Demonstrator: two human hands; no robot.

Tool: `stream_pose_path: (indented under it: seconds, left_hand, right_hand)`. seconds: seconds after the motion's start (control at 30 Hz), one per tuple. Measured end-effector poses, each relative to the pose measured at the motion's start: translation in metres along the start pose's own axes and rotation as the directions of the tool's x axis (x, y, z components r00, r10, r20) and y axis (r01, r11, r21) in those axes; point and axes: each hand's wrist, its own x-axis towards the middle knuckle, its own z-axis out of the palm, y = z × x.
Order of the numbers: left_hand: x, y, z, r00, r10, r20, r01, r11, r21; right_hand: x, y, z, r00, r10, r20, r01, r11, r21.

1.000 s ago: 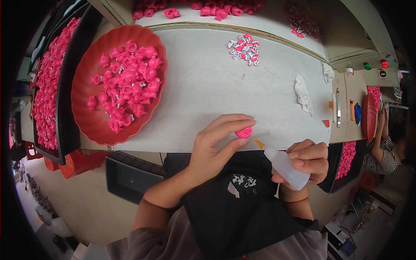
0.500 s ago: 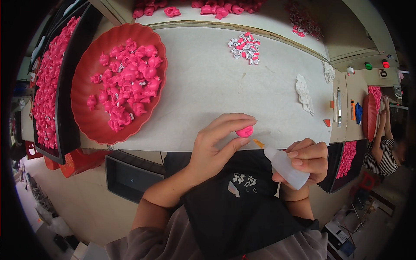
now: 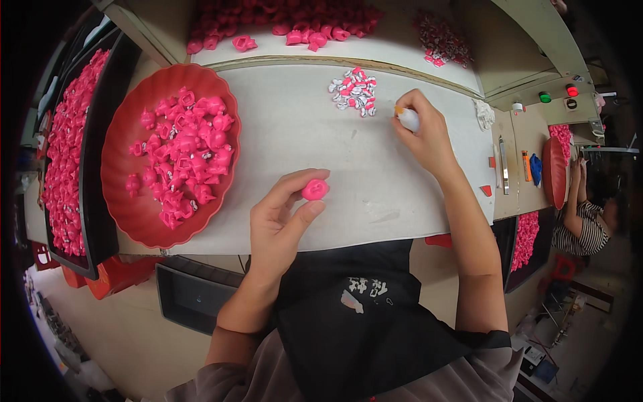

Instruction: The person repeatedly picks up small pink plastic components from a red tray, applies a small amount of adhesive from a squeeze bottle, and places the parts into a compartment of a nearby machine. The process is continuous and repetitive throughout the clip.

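Observation:
My left hand is closed above the near part of the white work surface, pinching a small round pink plastic piece between thumb and fingers. A narrow slot or recess shows in the face of the piece. My right hand reaches out at the far right of the surface. It is wrapped round a white squeeze bottle with a yellow-orange tip pointing up and left. Just left of that hand lies a loose heap of small white and pink parts.
A scalloped red bowl of pink figure pieces stands on the left, beside a black tray full of more. Pink pieces fill the shelf at the back. A crumpled white cloth lies far right. Another person works beyond.
My right hand has carried the squeeze bottle from beside the pink piece to the far right, near the heap. My left hand still holds the pink piece, now further left. The camera view has shifted.

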Motion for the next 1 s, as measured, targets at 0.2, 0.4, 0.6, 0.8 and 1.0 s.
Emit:
stream_pose_path:
  seconds: [0.2, 0.4, 0.6, 0.8, 1.0]
  left_hand:
    - [-0.002, -0.003, -0.004, 0.997, -0.056, 0.06, 0.057, 0.998, -0.029]
    - [-0.001, -0.006, 0.004, 0.997, -0.038, 0.061, 0.042, 0.998, -0.054]
    - [-0.004, -0.006, 0.011, 0.996, 0.045, 0.083, -0.062, 0.972, 0.228]
    - [-0.006, 0.003, 0.029, 0.991, 0.091, 0.101, -0.12, 0.934, 0.336]
    - [-0.009, -0.003, 0.03, 0.992, 0.055, 0.11, -0.078, 0.971, 0.226]
  right_hand:
    - [0.027, 0.012, 0.011, 0.971, -0.123, 0.205, 0.167, 0.963, -0.211]
    - [0.011, -0.006, 0.01, 0.988, -0.119, 0.093, 0.124, 0.991, -0.043]
    - [-0.048, -0.072, 0.013, 0.984, -0.154, 0.085, 0.119, 0.939, 0.324]
    - [-0.059, -0.069, 0.016, 0.964, -0.263, 0.027, 0.243, 0.921, 0.305]
    - [-0.068, -0.067, 0.019, 0.939, -0.345, -0.004, 0.34, 0.922, 0.184]
